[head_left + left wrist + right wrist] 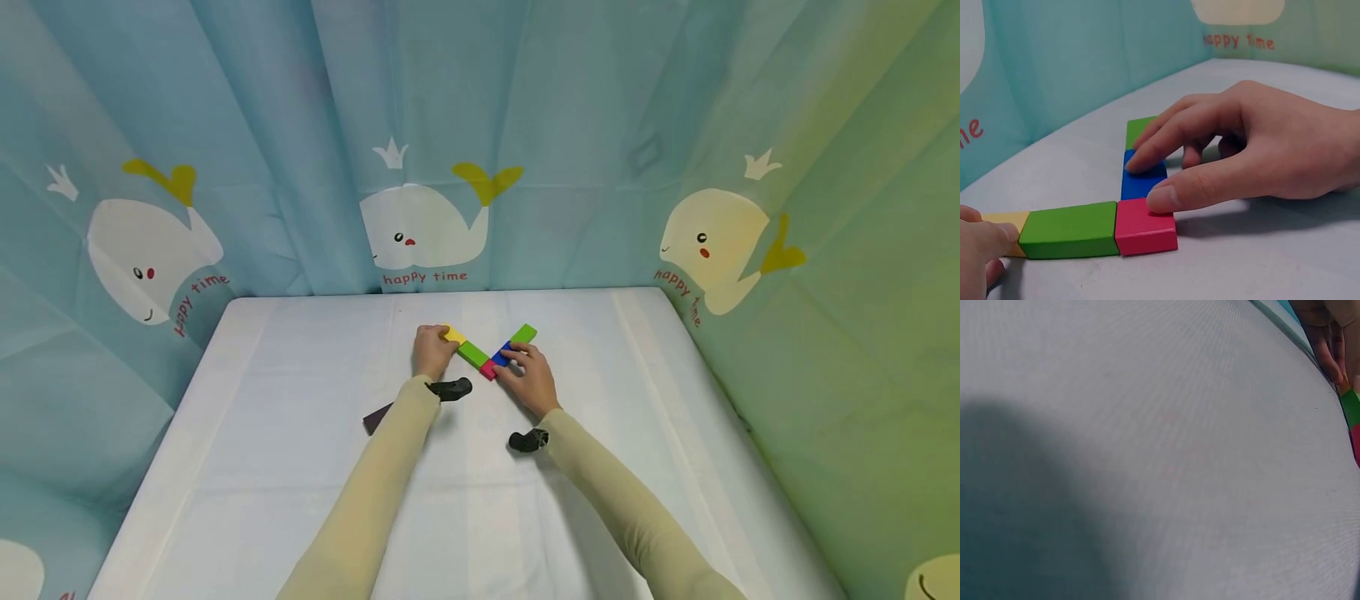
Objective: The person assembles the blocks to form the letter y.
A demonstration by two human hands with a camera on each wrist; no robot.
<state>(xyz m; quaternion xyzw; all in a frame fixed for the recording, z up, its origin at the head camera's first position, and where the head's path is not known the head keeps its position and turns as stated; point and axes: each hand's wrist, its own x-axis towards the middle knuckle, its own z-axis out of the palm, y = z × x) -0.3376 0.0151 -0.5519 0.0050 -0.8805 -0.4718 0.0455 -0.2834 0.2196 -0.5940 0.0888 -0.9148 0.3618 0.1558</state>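
Five flat blocks lie end to end in a V on the white tablecloth [300, 467]: yellow block [454, 335], green block [472, 354], red block [488, 369] at the corner, blue block [500, 358], and a second green block [523, 334]. My left hand [442, 340] pinches the yellow block [1005, 220] at the end of its row with curled fingers. My right hand [513, 358] rests its fingers on the blue block [1135, 189], and its thumb touches the red block [1145, 231]. In the right wrist view my left hand [1329, 344] and the green block [1352, 406] show at the right edge.
A dark purple block [375, 417] lies on the cloth, partly hidden under my left forearm. Whale-print curtains [420, 225] close in the table on the left, back and right. The table's front edge is out of view.
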